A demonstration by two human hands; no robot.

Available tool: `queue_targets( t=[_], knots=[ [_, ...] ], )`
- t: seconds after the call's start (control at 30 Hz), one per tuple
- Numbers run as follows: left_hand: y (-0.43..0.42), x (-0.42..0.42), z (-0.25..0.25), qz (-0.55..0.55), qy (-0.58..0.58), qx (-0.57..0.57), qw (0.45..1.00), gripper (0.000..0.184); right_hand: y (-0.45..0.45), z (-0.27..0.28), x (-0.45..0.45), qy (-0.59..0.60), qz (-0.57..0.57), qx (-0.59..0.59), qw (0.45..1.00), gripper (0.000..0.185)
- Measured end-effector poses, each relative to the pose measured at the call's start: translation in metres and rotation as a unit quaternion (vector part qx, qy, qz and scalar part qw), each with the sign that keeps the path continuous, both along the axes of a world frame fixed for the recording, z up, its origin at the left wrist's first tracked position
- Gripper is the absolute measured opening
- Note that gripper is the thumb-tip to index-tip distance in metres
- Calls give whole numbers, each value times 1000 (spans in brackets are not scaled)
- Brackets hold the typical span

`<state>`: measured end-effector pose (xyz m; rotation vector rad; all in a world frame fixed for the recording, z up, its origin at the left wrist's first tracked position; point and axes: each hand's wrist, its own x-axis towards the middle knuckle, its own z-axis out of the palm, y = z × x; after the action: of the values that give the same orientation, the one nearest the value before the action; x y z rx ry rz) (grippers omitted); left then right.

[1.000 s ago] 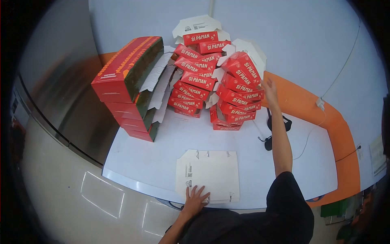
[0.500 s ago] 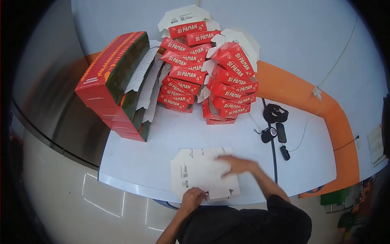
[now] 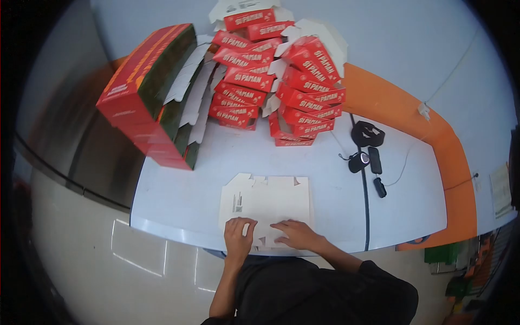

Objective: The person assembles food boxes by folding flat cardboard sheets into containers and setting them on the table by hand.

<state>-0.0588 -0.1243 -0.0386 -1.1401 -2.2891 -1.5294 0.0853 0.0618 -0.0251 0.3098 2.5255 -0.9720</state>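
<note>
A flat, white-sided cardboard box blank (image 3: 276,200) lies at the table's near edge, with cut flaps along its far and near sides and small dark print at its left. On its near left part rests my left hand (image 3: 237,237), fingers curved with the thumb apart. My right hand (image 3: 297,234) lies over the near right part, its fingers stretched toward the left hand and its thumb apart. Neither hand visibly grips anything. Whether more blanks lie beneath the top one, I cannot tell.
Folded red "SI PAMAN" boxes (image 3: 249,79) stand in tall leaning stacks at the back. Larger red and green boxes (image 3: 130,116) are piled at the left. A black speaker-like object (image 3: 357,162), a black strap (image 3: 368,134) and small black devices (image 3: 375,161) lie at the right beside a dark cable strip (image 3: 366,216).
My right hand has moved left and toward me across the blank. My left hand has moved from the near edge farther onto it, its fingers opening. The camera view has shifted.
</note>
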Motion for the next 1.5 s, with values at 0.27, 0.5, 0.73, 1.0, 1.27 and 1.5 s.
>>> queue_targets(
  t=[0.27, 0.5, 0.73, 1.0, 1.27, 1.5],
  knots=[
    [-59, 42, -55, -1, -318, 39, 947, 11, 6, -68, 36, 51, 117, 132, 983, 80],
    [-90, 57, -64, -54, -495, -21, 867, 16, 24, -55, 43, 70, 56, 31, 995, 37],
    [-85, 55, -64, -154, -566, 1, 810, 34, 2, -6, 23, 320, -214, 10, 923, 18],
    [-26, 32, -56, -94, -505, 205, 833, 62, -30, -27, 18, 178, -249, -220, 926, 27],
    [-22, 3, -61, -243, -267, 165, 918, 64, -27, -55, -3, 168, -474, -488, 713, 26],
    [15, -1, -88, -118, -417, 257, 864, 44, -24, -75, 9, 219, -389, -452, 772, 31]
  ],
)
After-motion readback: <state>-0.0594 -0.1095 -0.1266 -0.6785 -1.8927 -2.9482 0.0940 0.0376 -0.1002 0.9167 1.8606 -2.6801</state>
